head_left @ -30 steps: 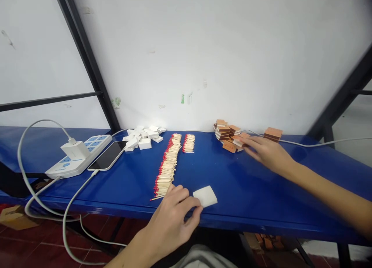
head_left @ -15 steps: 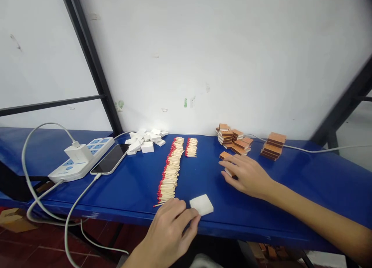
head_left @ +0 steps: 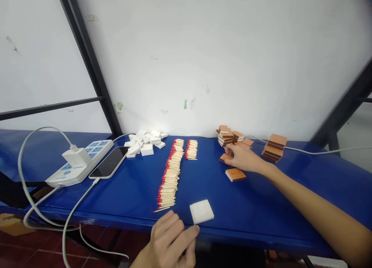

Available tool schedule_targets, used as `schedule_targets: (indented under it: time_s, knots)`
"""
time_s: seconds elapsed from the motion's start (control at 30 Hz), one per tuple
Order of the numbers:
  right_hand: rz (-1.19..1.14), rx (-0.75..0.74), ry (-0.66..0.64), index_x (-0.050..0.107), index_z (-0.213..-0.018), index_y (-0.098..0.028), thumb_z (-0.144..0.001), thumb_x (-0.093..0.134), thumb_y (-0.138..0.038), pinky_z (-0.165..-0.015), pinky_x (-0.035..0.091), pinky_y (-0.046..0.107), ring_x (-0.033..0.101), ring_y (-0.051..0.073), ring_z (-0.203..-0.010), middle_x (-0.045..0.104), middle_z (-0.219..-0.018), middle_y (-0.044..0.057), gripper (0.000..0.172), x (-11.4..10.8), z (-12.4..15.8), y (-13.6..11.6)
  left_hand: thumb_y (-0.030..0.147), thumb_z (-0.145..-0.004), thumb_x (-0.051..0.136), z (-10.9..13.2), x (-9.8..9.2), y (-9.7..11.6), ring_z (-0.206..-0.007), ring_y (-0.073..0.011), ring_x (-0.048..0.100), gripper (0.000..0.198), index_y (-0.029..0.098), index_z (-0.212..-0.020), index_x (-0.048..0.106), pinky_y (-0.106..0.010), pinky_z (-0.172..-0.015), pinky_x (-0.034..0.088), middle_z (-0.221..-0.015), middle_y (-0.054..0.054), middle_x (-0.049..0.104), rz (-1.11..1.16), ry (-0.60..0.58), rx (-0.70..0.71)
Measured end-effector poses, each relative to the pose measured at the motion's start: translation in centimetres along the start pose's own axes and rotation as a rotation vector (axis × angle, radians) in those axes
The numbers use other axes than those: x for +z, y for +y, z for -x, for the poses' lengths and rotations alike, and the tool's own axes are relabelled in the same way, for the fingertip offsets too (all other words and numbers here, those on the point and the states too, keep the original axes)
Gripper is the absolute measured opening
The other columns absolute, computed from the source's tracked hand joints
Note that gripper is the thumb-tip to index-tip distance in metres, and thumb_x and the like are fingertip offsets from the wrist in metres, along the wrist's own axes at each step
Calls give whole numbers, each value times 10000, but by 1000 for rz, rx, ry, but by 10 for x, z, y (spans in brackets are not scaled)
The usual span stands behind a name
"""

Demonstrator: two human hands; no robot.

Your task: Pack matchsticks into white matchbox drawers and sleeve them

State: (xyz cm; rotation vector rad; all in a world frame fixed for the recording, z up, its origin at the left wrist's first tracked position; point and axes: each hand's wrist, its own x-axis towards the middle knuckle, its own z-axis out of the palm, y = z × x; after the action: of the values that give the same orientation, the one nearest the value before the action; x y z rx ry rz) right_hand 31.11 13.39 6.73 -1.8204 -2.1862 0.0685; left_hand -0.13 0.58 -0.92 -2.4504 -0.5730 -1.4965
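My right hand (head_left: 240,157) has thumb and fingers closed on a small orange-brown matchbox (head_left: 223,158) lying on the blue table. Just in front of that hand lies another matchbox (head_left: 235,175), orange face up with red print and a white side. Near the table's front edge, my left hand (head_left: 174,241) is closed in a pinch beside the corner of a white matchbox tray (head_left: 202,211); whatever is between its fingertips cannot be made out. Beyond it runs a long row of red-tipped matches (head_left: 170,175), with a shorter bunch of matches (head_left: 191,149) to its right.
White trays (head_left: 147,149) are heaped at the back. Matchboxes form a loose pile (head_left: 225,136) and a neat stack (head_left: 274,146) by the wall. On the left are a phone (head_left: 109,163), a power strip (head_left: 68,173) and white cables (head_left: 69,217). Black frame posts (head_left: 90,66) stand at both sides.
My right hand has moved back from the nearer matchbox, now uncovered, to the one behind it and closed on that. My left hand has drawn slightly toward me from the white tray.
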Motion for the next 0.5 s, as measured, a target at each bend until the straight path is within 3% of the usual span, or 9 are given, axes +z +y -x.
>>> schedule_targets:
  time_s: [0.17, 0.37, 0.5]
  knots:
    - [-54, -41, 86, 516, -780, -219, -766, 600, -367, -575, 398, 279, 602, 181, -662, 653, -724, 6, 170, 1, 5, 5, 68, -785, 490, 4, 2, 0, -487, -140, 451, 240, 154, -947, 645, -289, -500, 391, -568, -6, 529, -16, -22, 28]
    - [-149, 94, 509, 589, -841, -196, -831, 567, -390, -646, 455, 303, 614, 182, -676, 671, -816, 53, 196, -3, 2, 40, 69, -791, 505, -2, 1, -2, -488, -136, 416, 198, 134, -899, 658, -283, -472, 351, -553, -5, 528, 33, 20, 53]
    - [-70, 43, 497, 621, -899, -199, -814, 581, -363, -719, 478, 338, 623, 209, -762, 669, -920, 73, 188, 7, 0, 54, 86, -847, 489, -6, -4, 6, -493, -120, 420, 168, 151, -844, 645, -282, -506, 406, -549, 9, 521, 127, 60, -36]
